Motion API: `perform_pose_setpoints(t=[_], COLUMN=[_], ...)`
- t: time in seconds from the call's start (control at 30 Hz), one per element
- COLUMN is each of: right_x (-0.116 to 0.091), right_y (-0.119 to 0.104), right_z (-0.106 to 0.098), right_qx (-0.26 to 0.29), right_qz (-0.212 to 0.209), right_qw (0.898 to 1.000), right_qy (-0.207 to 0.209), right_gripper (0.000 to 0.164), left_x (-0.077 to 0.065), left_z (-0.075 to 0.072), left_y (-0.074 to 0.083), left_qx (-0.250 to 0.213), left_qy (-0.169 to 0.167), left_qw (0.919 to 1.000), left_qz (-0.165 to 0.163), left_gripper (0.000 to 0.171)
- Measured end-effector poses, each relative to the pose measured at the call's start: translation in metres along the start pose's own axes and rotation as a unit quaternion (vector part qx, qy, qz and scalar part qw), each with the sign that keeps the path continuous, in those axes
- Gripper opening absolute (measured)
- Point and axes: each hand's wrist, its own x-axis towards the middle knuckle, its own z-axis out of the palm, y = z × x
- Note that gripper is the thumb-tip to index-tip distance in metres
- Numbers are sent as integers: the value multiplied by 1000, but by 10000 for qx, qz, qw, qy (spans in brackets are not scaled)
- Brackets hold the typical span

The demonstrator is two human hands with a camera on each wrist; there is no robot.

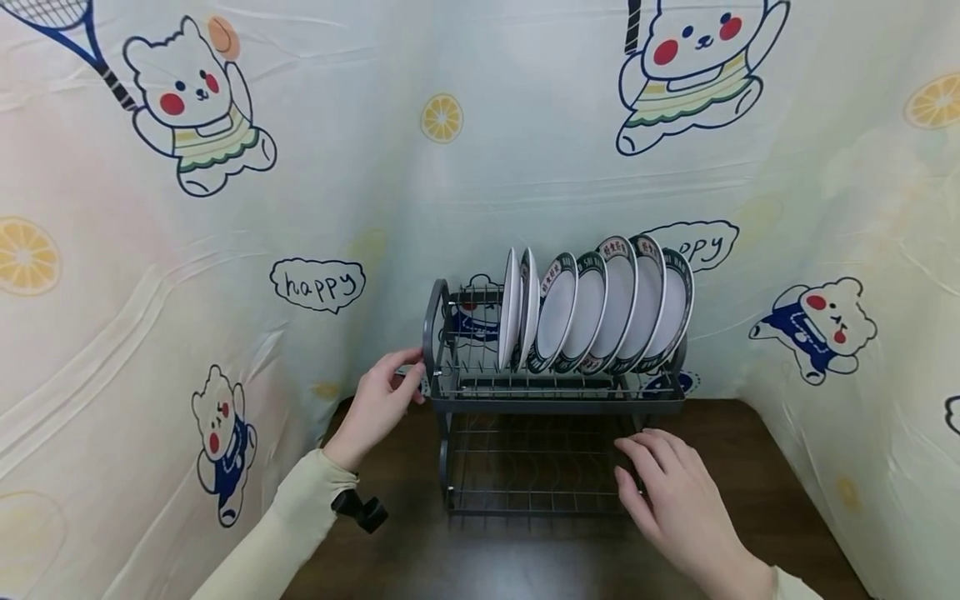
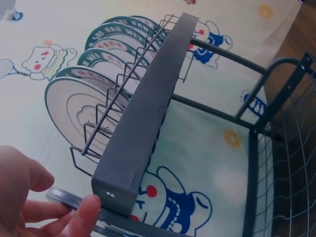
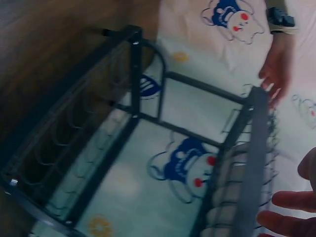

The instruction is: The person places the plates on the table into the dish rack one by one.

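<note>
A dark grey two-tier dish rack (image 1: 558, 407) stands on the table, its upper tier holding several white plates (image 1: 617, 304) with green patterned rims. They stand on edge, leaning, from the middle to the right end. My left hand (image 1: 378, 408) is at the rack's left end, its loosely bent fingertips at the curved side frame (image 2: 66, 197). Whether they press on it I cannot tell. Near the rack's lower right side is my right hand (image 1: 671, 492), fingers relaxed and spread, holding nothing. In the right wrist view its fingers (image 3: 291, 200) are beside the upper front bar.
Brown wooden table (image 1: 420, 550) lies under the rack. A pale cloth (image 1: 525, 183) with cartoon bears and orange slices hangs behind and at both sides. A black wrist device (image 1: 360, 508) sits on the left sleeve.
</note>
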Motion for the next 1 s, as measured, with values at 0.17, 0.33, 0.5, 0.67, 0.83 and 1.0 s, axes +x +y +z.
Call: perform_pose_setpoints(t=[0.17,0.33,0.5,0.67,0.83,1.0], right_x=[-19,-37,-53,-66,-74,-78], right_y=[9,17,23,32,41,48], right_z=[10,21,32,40,47,52], right_qx=[-28,-226,-357,-501,-612,-724], right_qz=[286,616,940,1278,1445,1409], right_qw=[9994,9968,9926,9855,9807,9806], right_qy=[-193,-461,-684,-994,-1170,-1154], right_gripper=[40,46,56,64,68,68], left_x=[1,1,0,-1,-2,-5], left_z=[1,1,1,2,4,6], left_y=[-2,-5,-5,-6,-7,-9], left_qx=[-42,7,156,184,112,298], left_qy=[15,27,71,96,55,126], left_qw=[10000,10000,9998,9997,9998,9992], left_qz=[0,4,45,97,124,215], left_gripper=[37,39,40,40,40,38])
